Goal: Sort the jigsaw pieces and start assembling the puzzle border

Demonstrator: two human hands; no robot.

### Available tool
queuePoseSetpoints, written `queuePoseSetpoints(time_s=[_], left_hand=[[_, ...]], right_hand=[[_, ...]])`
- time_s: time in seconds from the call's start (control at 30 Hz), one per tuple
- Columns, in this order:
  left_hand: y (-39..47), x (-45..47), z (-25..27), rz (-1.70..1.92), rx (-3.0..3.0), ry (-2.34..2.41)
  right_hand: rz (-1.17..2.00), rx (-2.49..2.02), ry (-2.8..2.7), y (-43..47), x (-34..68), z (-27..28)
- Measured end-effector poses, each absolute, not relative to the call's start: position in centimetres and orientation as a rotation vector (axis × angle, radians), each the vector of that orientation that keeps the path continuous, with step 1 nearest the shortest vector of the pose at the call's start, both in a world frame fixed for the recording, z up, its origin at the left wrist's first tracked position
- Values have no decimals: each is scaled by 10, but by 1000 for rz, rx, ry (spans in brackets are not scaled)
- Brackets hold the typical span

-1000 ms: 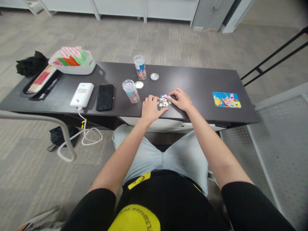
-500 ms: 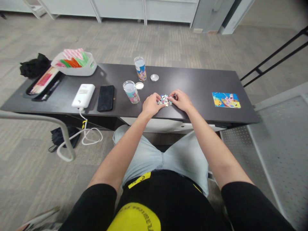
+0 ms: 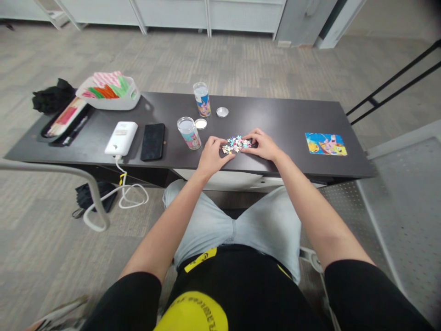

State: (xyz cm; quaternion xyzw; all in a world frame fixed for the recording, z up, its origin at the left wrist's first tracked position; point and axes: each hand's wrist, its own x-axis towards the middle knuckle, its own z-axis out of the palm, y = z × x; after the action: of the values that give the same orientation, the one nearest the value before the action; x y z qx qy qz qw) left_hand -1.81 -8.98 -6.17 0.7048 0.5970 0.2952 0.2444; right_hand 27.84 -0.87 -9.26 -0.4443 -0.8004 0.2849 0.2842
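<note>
A small heap of colourful jigsaw puzzle pieces (image 3: 237, 144) lies on the dark table between my two hands. My left hand (image 3: 214, 155) curves round the heap's left side, thumb and fingers apart. On the opposite side, my right hand (image 3: 262, 144) rests with its fingertips at the edge of the pieces, fingers also apart. Neither hand shows a piece lifted. A clear cylindrical container with a pink and blue label (image 3: 189, 133) stands just beyond my left hand. Behind it is a second such container with a blue label (image 3: 202, 99).
Two round lids (image 3: 222, 111) lie by the containers. A finished picture puzzle (image 3: 325, 144) is at the table's right. To the left are a phone (image 3: 152, 141), a white power bank (image 3: 120, 138) with its cable, a white basket (image 3: 119, 104), and a black pen tray (image 3: 46, 134).
My hands have moved slightly apart, and the heap of puzzle pieces has spread wider and flatter between them.
</note>
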Motion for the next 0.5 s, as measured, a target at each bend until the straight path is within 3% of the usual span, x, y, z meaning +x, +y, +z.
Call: queuePoseSetpoints(time_s=[0.5], left_hand=[[-72, -10, -37, 475, 1878, 1780]], right_hand=[[761, -1162, -2082, -10, 274, -95]])
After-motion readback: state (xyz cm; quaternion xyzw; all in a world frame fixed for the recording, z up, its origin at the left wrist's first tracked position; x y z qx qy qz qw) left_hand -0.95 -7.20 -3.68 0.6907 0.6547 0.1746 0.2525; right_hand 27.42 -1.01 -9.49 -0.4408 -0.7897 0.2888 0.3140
